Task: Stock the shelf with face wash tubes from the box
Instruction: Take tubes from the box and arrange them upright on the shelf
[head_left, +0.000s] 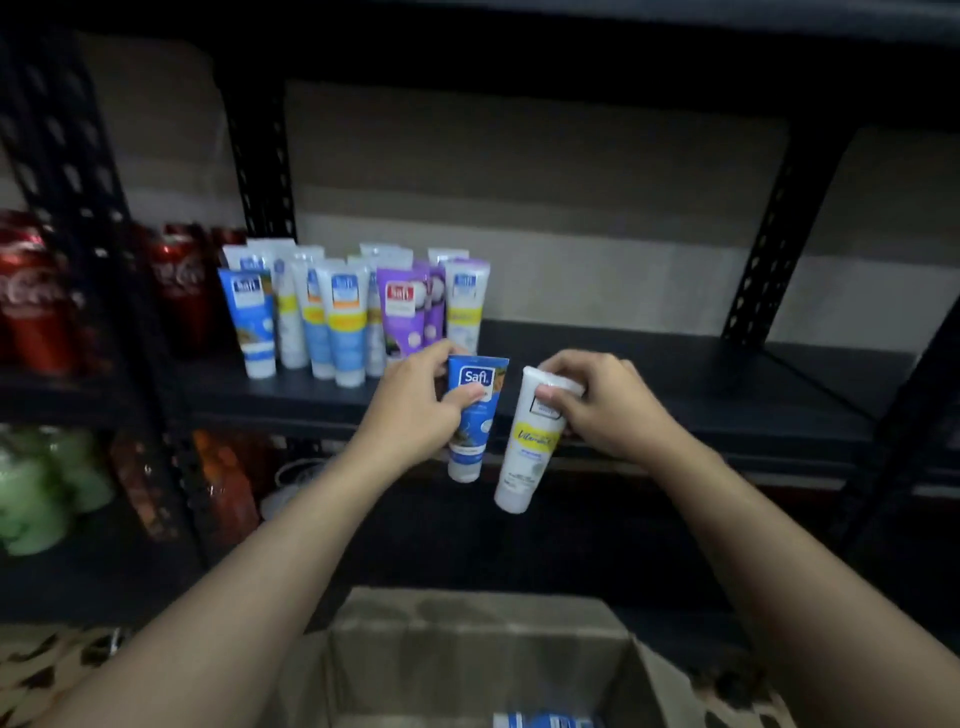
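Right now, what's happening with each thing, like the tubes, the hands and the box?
blue tube, held cap down in the left hand
white tube, held tilted, cap down, in the right hand
shelf tubes, standing cap down in a cluster on the shelf
box, open, with a spare tube inside
red cans, upright, left of the shelf tubes

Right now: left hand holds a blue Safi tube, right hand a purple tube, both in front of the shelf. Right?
No: the head view shows the right hand holding a white tube with a yellow label, not purple. The left hand does hold the blue Safi tube, both in front of the shelf.
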